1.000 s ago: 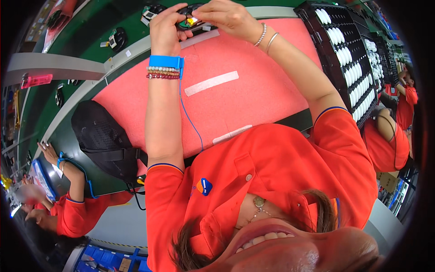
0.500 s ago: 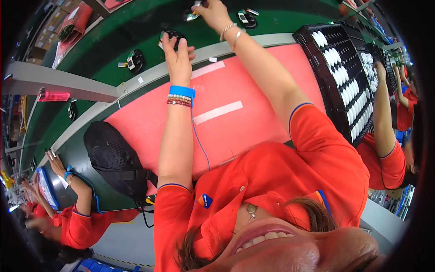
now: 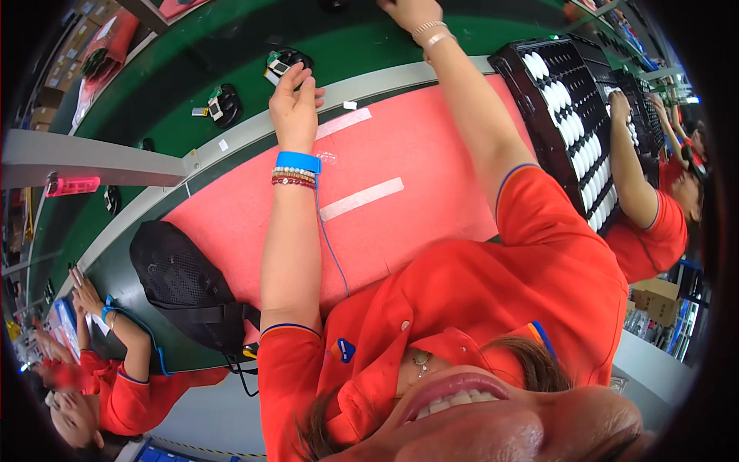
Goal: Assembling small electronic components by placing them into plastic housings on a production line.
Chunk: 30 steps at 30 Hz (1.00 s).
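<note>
My left hand [image 3: 296, 109] hovers over the near edge of the green belt, palm partly up, fingers loosely bent and apart, holding nothing. Just beyond its fingertips lies a black rounded device [image 3: 294, 58] with a silver-white flat part beside it. My right hand [image 3: 413, 12] reaches to the top edge of the view. Its fingers look bent together, and their tips are cut off, so what they hold is hidden. Left of that hand, a dark piece [image 3: 334, 5] shows at the top edge. Another black device [image 3: 226, 105] with a green board and a small silver-yellow part [image 3: 200, 112] lies farther left.
A pink mat [image 3: 431, 169] covers the bench before me. Black trays [image 3: 566, 123] with white oval pieces stand at right. A black mesh bag [image 3: 185, 277] sits at left, near a grey post [image 3: 92, 160] with a pink lighter [image 3: 73, 185]. Co-workers sit on both sides.
My right hand has moved right and away, up to the view's edge. The device beside it at right no longer shows. My left hand's fingers have bent more. The view has shifted slightly.
</note>
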### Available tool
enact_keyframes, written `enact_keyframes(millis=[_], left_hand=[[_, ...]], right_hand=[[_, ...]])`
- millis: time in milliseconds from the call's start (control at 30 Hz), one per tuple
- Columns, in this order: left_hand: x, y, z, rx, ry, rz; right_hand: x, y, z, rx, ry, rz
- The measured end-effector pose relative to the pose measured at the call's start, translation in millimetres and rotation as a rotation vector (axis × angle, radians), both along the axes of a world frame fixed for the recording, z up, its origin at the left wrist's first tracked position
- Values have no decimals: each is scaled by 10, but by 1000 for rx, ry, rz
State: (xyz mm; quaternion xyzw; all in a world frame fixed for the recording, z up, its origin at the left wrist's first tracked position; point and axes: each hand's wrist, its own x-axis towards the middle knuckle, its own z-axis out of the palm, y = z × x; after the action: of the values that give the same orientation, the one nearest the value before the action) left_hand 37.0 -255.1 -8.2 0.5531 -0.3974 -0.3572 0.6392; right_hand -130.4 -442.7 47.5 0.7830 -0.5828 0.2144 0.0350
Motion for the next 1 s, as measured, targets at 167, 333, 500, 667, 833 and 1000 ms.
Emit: enact_keyframes(millis=[167,333,500,667,833,1000], left_hand=[[-47,-26,41,-6,24,-1],[-74,-35,87,-104,71,16],[145,57,297,-270,98,81],[-75,82,374,-272,-35,-311],[-192,122,533,-94,388,-273],[-112,94,426,-232,629,-261]], right_hand=[[-607,206,-194,136,236,-133],[-763,179,-331,-185,101,111],[-276,1056,411,-482,62,839],[-74,1254,503,-565,79,1087],[-73,1312,359,-657,-94,983],[27,1659,194,-351,-379,909]])
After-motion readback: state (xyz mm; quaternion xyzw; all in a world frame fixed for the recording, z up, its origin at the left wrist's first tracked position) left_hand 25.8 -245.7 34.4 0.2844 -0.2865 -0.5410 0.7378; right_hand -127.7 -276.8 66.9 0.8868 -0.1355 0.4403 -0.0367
